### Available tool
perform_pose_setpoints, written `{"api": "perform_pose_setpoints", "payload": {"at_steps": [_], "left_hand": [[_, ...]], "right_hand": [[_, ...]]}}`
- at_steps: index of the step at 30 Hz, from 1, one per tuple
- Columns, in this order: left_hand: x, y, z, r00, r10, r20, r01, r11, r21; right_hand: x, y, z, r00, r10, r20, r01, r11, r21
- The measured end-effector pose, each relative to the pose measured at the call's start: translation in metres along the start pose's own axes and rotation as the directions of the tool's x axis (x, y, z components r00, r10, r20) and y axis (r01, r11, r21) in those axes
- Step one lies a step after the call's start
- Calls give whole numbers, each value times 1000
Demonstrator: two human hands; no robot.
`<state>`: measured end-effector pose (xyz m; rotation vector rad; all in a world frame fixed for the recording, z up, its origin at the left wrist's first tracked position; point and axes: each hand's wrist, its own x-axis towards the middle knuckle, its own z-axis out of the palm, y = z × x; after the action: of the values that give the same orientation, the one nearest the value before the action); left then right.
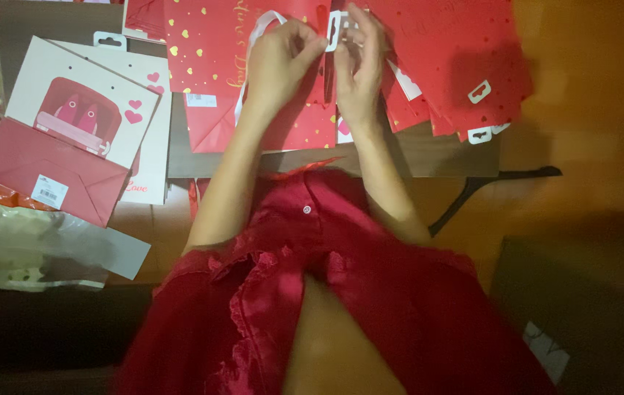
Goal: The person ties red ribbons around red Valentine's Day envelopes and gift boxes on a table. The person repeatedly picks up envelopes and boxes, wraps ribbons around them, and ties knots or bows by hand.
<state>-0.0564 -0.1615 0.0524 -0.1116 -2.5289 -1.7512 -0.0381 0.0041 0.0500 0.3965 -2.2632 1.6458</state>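
Between both hands (pixel 283 62) (pixel 359 69): white hang tab (pixel 335 31), long axis vertical.

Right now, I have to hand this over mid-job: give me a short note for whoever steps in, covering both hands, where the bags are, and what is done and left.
Left hand: fingers pinched at the white ribbon handle of a red gift bag lying flat on the table.
Right hand: beside it, pinching at the bag's white hang tab.
Right of the hands: a loose pile of flat red bags.
Left: white bags with hearts, one overlapped by a folded red one.
Done and left: which bags are finished cannot be told from this view.
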Motion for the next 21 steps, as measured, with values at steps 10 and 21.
{"api": "perform_pose_setpoints", "payload": {"at_steps": [10,21], "left_hand": [[0,3,-17,988,-56,145,121,864,-489],[-16,12,-50,933,99,346,350,-32,-936]], "right_hand": [[-2,-3,11,979,-155,131,193,913,-361],[-7,1,20,991,62,117,-21,945,-326]]}}
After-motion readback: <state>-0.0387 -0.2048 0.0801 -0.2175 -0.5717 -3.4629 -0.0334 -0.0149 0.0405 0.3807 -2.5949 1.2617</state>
